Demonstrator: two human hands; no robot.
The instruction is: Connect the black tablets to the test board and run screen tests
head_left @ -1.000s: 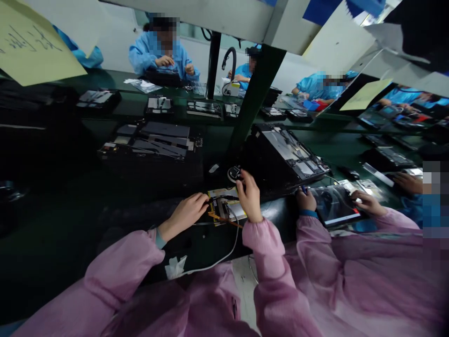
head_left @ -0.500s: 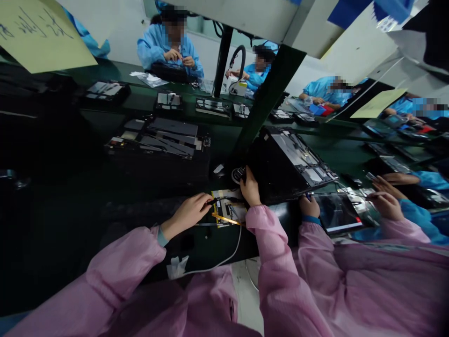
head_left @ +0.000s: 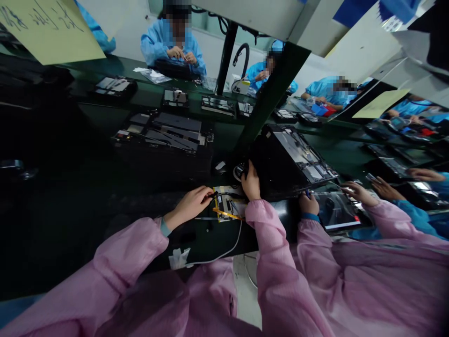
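Note:
My left hand (head_left: 191, 203) pinches the end of a black cable (head_left: 213, 194) at the left edge of an opened electronic assembly (head_left: 224, 203). The assembly is flat, with yellow edges and an orange flex ribbon (head_left: 226, 214) across its front. Beyond it, my right hand (head_left: 251, 184) has thumb and fingers around a small black device (head_left: 240, 170) with a pale round rim; the fingers partly hide it. A white cable (head_left: 237, 241) runs from near the assembly down to the table's front edge.
A black stack topped with grey parts (head_left: 175, 128) stands at back left, another stack (head_left: 298, 150) right of my right hand. A dark post (head_left: 261, 100) rises behind. At right, a co-worker's hand (head_left: 308, 204) is beside a tablet screen (head_left: 338, 210). Clear plastic film (head_left: 179, 258) lies in front.
The view has shifted slightly. My left hand stays at the black cable and my right hand at the black device. The co-worker's far hand has moved left over the screen.

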